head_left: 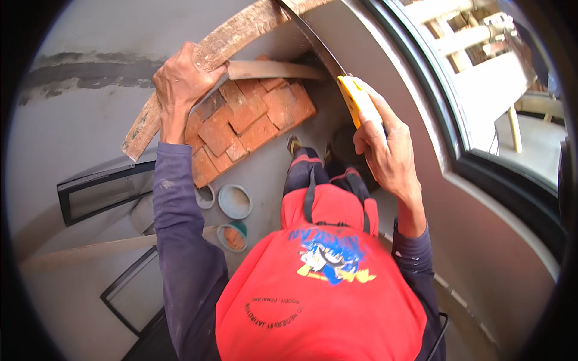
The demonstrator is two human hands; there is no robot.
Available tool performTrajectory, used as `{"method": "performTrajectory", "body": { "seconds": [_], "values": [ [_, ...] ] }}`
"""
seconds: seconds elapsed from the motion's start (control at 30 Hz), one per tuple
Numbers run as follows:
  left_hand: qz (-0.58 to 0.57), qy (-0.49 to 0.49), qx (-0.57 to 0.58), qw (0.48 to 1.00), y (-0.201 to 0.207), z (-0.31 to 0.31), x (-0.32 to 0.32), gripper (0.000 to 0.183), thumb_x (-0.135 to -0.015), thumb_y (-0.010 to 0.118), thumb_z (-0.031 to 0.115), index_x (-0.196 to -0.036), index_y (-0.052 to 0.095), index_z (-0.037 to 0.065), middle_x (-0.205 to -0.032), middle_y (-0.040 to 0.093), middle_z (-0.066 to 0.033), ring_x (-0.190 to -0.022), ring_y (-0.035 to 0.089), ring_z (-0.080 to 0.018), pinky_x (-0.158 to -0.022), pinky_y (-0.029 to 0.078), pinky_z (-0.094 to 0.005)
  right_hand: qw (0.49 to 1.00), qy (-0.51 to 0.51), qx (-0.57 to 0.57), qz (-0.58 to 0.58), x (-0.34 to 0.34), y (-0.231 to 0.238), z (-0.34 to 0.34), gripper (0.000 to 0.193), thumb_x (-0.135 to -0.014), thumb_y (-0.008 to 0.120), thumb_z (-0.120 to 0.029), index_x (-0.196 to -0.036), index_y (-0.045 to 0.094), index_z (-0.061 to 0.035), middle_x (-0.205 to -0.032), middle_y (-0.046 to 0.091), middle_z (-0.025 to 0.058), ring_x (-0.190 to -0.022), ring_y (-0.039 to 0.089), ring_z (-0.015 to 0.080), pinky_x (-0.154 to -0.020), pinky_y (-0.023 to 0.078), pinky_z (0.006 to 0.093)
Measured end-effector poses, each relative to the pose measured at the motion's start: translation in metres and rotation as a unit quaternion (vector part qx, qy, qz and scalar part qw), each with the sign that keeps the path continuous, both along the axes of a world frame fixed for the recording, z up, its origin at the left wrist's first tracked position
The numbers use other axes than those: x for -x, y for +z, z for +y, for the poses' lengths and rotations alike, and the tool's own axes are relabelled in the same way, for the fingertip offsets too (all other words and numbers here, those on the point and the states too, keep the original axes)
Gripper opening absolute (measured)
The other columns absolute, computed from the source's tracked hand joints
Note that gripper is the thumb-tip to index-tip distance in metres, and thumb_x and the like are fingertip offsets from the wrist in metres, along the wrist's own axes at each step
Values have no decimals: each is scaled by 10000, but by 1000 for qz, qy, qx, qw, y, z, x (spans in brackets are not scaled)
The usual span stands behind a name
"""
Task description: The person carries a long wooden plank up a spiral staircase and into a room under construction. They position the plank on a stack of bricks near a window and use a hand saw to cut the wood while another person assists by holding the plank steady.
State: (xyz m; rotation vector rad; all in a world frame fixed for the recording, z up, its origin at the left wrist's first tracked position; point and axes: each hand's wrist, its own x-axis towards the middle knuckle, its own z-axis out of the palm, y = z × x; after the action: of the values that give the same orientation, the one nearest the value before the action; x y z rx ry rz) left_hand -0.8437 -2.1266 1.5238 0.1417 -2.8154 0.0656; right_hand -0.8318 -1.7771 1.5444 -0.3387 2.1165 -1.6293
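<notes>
A long rough wooden plank runs from the left up to the top edge of the view, bent by the lens. My left hand is closed around the plank, the thumb on its near side. In my right hand is a handsaw with a yellow handle, my fingers wrapped around the grip. Its dark blade reaches up and left to the plank at the top of the view, where it meets or crosses the wood. Whether the teeth have cut into the plank cannot be made out.
Stacked orange bricks lie below the plank, with another board behind them. Buckets stand on the floor left of my legs. Black frames lean at the left. A black-framed window borders the wall on the right.
</notes>
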Motion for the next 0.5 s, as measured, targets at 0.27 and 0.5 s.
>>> {"method": "performTrajectory", "body": {
  "seconds": [0.27, 0.5],
  "values": [
    [47, -3, 54, 997, 5, 10, 14, 494, -607, 841, 442, -819, 595, 70, -739, 671, -115, -649, 664, -293, -563, 525, -398, 999, 28, -29, 28, -9, 3, -1, 425, -971, 500, -178, -1370, 478, -33, -707, 640, 152, -528, 570, 127, -551, 474, 310],
    [86, -2, 63, 994, -9, 5, -7, 511, -591, 852, 438, -819, 587, 66, -720, 651, -100, -637, 654, -284, -553, 522, -391, 998, -29, 51, -4, -47, 0, 51, 426, -964, 492, -148, -1365, 494, -5, -695, 612, 63, -541, 532, 89, -622, 482, 268]
  ]
}}
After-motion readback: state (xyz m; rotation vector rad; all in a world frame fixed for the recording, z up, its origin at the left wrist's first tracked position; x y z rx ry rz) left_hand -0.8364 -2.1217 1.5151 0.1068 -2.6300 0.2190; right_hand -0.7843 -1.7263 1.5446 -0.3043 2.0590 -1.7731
